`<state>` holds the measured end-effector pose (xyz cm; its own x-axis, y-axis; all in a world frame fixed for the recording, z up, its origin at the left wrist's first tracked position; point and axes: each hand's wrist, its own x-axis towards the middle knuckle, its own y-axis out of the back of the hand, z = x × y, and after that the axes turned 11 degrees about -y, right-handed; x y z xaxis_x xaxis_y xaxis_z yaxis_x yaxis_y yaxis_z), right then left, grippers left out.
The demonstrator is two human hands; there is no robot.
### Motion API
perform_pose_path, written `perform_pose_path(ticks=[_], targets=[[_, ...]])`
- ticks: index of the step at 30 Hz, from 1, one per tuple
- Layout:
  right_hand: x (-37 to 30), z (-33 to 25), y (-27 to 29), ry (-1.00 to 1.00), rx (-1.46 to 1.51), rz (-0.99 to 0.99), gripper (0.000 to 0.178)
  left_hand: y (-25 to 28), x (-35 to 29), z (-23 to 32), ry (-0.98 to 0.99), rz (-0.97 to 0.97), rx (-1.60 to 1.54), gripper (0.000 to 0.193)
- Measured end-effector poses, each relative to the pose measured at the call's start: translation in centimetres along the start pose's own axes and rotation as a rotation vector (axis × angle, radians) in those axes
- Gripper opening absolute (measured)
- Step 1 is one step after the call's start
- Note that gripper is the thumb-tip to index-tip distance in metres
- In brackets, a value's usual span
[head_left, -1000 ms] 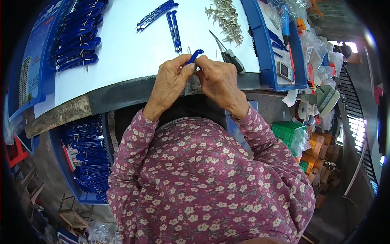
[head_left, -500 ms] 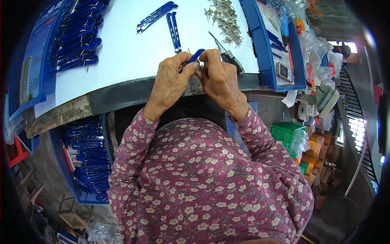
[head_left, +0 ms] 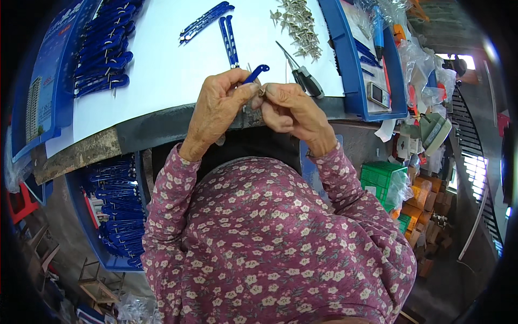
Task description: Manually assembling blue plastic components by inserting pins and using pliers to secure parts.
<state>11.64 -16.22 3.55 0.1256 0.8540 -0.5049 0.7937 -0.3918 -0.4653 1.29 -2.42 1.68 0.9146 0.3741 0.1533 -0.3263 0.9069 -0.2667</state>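
Note:
Over the table's front edge, my left hand (head_left: 218,105) pinches a blue handle (head_left: 256,73) with a rounded end and a small hole, tilted up to the right. My right hand (head_left: 299,110) closes thumb and finger on a small metal piece (head_left: 262,92) at the handle's lower end; the other fingers are curled in. Just beyond my left hand lies a pair of slotted blue handles (head_left: 229,42), with another slotted blue piece (head_left: 206,21) farther left. A screwdriver-like tool with a black and grey grip (head_left: 308,81) rests right of my hands, near a pile of small silver metal pieces (head_left: 298,27).
Many blue pieces are stacked at the left beside a blue tray (head_left: 66,75). A blue bin (head_left: 110,264) filled with similar pieces sits below the table. At the right, another blue tray (head_left: 349,70) holds a phone (head_left: 377,95). A green crate (head_left: 380,181) stands on the floor.
My right hand has shifted down and turned, its fingers now lower on the metal piece. More of the blue handle's rounded end shows. My left hand has moved slightly left.

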Motion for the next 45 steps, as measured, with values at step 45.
perform_pose_path(ticks=[45], targets=[[0.6, 0.0, 0.0, -0.019, 0.080, 0.051, 0.033, -0.1, -0.2, 0.0, -0.082, 0.004, 0.153, 0.015]])
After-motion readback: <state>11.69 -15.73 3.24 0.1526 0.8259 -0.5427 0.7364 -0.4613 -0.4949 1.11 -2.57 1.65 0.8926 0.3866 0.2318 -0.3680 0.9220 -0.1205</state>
